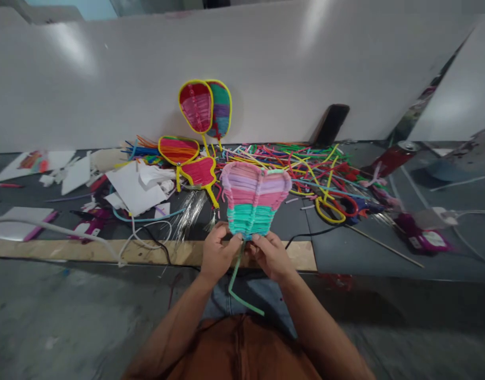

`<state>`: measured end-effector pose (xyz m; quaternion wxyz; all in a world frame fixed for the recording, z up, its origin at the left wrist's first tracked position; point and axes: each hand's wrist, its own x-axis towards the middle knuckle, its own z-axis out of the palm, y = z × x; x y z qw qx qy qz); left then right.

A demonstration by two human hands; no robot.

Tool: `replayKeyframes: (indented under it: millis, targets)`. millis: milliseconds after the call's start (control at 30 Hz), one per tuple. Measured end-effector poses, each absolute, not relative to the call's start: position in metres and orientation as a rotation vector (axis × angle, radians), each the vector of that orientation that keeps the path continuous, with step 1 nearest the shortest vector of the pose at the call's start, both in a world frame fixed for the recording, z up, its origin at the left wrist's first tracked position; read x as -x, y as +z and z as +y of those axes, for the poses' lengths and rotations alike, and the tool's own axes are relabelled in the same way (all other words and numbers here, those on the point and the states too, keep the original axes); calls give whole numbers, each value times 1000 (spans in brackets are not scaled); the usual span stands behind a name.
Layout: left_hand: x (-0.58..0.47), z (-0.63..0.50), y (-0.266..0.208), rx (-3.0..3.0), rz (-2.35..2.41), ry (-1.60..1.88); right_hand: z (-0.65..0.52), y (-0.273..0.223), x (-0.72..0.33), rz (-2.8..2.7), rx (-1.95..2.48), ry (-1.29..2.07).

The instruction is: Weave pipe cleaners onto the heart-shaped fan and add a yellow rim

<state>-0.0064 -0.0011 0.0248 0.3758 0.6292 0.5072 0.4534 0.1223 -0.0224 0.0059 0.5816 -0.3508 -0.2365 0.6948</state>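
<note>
Two thumbs on the base of a striped panel

Head view: the striped panel, pink and lilac above and turquoise below, is held up over the middle of the bench's front edge, its narrow end toward the person. The left hand has its grip closed on the left side of that base, and the right hand pinches the right side, thumbs close together. From between them a green strand hangs past the edge, kinked toward its free end.

To work this base well, even pressure from both thumbs seems best — a hard squeeze on one side could skew the soft rows. Pinching right where the strand meets the panel should steady the joint, with the loose end kept off the clothing.

Toward the back edge lie loose fuzzy sticks; the scissors, yellow-handled, are right of the panel, well apart from both hands — a short reach inward from the front edge.
</note>
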Motion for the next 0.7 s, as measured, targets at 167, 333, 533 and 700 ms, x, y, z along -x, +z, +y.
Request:
replayKeyframes:
  millis: [167, 333, 533, 700]
  targets:
    - [7, -3, 14, -1306, 1057, 1105, -23, 0, -131, -567, 769, 1614]
    - [2, -8, 11, -1058, 945, 1046, -27, -12, -133, -630, 845, 1574]
    - [-1, -12, 14, -994, 911, 1016, -27, -9, -141, -666, 842, 1633]
    - [0, -11, 16, -976, 962, 955, -27, -7, -142, -710, 885, 1617]
